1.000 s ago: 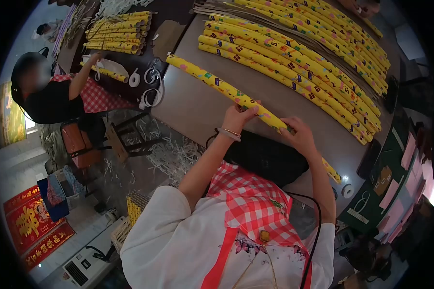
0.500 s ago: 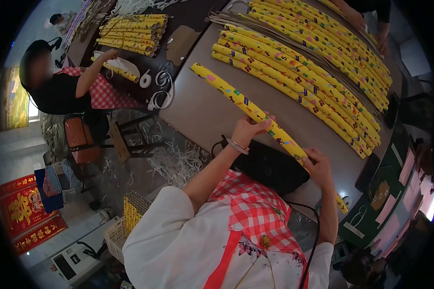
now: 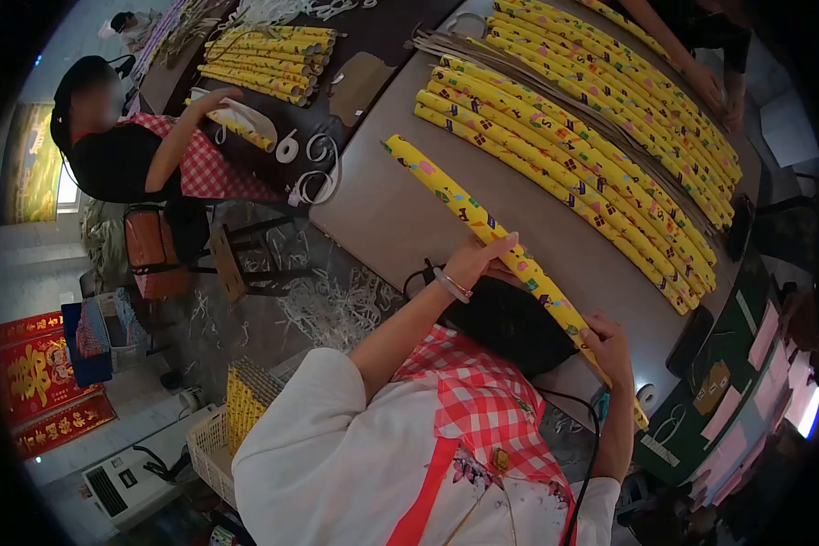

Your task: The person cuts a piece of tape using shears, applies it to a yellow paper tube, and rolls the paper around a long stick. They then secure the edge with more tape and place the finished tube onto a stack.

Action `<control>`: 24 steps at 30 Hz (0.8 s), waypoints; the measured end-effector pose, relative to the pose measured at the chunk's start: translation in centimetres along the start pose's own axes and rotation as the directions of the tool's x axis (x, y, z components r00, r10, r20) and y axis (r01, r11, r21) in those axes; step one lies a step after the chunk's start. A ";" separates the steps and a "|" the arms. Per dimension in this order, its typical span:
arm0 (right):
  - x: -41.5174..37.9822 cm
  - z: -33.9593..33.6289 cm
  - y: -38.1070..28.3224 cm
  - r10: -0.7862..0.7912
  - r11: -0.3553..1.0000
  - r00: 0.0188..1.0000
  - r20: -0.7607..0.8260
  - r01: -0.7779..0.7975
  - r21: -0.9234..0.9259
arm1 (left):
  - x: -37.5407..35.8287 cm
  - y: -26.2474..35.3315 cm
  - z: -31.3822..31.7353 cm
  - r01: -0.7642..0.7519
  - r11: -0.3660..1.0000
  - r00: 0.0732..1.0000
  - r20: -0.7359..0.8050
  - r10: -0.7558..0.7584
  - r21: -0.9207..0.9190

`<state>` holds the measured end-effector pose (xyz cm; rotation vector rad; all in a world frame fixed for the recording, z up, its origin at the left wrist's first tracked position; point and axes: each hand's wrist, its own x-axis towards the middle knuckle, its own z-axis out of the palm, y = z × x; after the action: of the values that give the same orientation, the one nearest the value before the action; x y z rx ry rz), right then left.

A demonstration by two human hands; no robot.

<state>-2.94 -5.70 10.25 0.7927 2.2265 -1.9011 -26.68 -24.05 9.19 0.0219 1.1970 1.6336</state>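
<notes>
One tube (image 3: 541, 289) slants over the desk (image 3: 364, 205), its far end toward the upper left, and I hold it at two places. My left grip (image 3: 480, 262) is closed round it near the middle, thumb laid along the upper side; my right grip (image 3: 607, 344) grasps it toward its lower end. One black bag (image 3: 510, 318) lies just below the tube, between it and my checked apron (image 3: 491, 400).

Beyond, two rows of yellow tubes lie on the desk: the near row (image 3: 564, 173) and the far row (image 3: 628, 100) (packed too tightly for me to count singly), with brown strips (image 3: 450, 45) between them. A co-worker's hand (image 3: 706, 84) is beside the far row. To the left, a second desk (image 3: 399, 41) carries one bundle (image 3: 268, 59) of tubes, one brown card (image 3: 359, 88) and one white roll (image 3: 287, 147). One person (image 3: 109, 150) sits beside it, an arm stretched over one short tube (image 3: 250, 132).
</notes>
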 end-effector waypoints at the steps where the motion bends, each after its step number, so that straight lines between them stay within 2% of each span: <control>1: -0.2 -0.1 -0.1 -0.004 1.000 1.000 0.007 0.004 -0.018 | -0.2 0.4 0.2 0.022 0.999 1.000 -0.008 -0.022 0.033; 3: -0.6 -0.3 0.2 0.037 0.999 0.999 0.009 -0.037 -0.024 | -0.3 0.7 -0.1 0.044 0.997 0.999 -0.016 -0.043 0.066; 5: -1.0 -0.6 0.6 0.076 0.997 0.997 0.009 -0.075 -0.029 | 0.0 0.4 -0.9 0.020 0.987 1.000 0.025 -0.016 -0.161; 6: -1.2 -0.7 0.8 0.065 0.998 0.998 0.005 -0.065 -0.014 | 0.0 0.8 -0.9 0.017 0.987 1.000 0.027 -0.013 -0.160; 8: -1.4 -0.8 1.2 0.049 0.999 0.999 0.003 -0.049 -0.001 | 0.0 1.8 -0.8 -0.072 0.995 0.978 -0.191 0.084 0.069; 14: -1.6 -0.6 1.2 0.085 0.996 0.996 0.019 -0.085 0.016 | -0.4 1.5 -0.2 -0.134 0.987 0.950 -0.271 0.153 0.087; 15: -1.6 -0.5 1.5 0.093 0.993 0.995 0.034 -0.095 0.064 | -0.4 1.3 -0.1 -0.132 0.987 0.951 -0.270 0.151 0.087; 17: -1.6 -0.5 1.3 0.102 0.988 0.994 0.049 -0.106 0.110 | -0.4 1.0 0.2 -0.203 0.970 0.909 -0.342 0.239 0.137; 19: -1.6 -0.4 -0.2 0.054 0.998 0.996 0.070 -0.056 0.035 | -0.2 0.6 -0.4 -0.202 0.974 0.910 -0.350 0.224 0.099; 24: -1.7 -0.6 0.4 0.088 0.995 0.993 0.083 -0.092 0.044 | 0.0 0.2 -1.5 -0.165 0.985 0.918 -0.357 0.175 0.059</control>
<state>-1.10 -5.59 10.69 0.7944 2.0695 -1.9159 -27.63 -25.02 8.57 -0.1689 1.5326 1.8263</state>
